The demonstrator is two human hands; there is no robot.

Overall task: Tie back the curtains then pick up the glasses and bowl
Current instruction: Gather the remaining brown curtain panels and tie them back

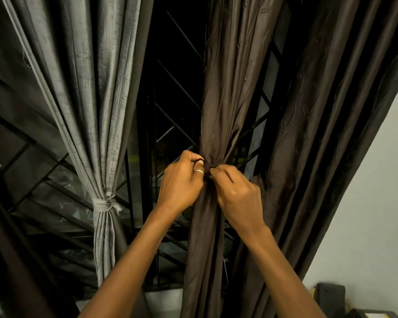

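A: Where, the brown curtain (223, 99)?

B: In the middle, right in front of the bars (175, 92). Squeezed into a thin bunch halfway down, hanging loose below.

A: And at the bunch?

B: A dark band (206, 172) round the cloth, between both hands.

A: And the left hand (182, 180)?

B: Curled up small, pinching the band from the left side. A silver ring (198, 172) on one finger.

A: And the right hand (237, 196)?

B: Curled too. Fingertips pinching the band from the right side, touching the cloth.

A: Where, the grey curtain (94, 88)?

B: Off to the left, well apart from the hands. Already bunched, with a grey tie (105, 204) knotted round it, lower than the hands.

A: Any more cloth?

B: A side curtain (319, 134), brown too, just beside the bunch on the right. Long loose folds, with stitched leafy lines.

A: And the room?

B: Dim. Black behind the bars, so nothing to see outside. Some bars straight up, some slanted and crossing. A plain pale wall (377, 203) on the right, next to the side curtain. A dark box (331, 294) low in the corner by the wall. Cannot tell what sort.
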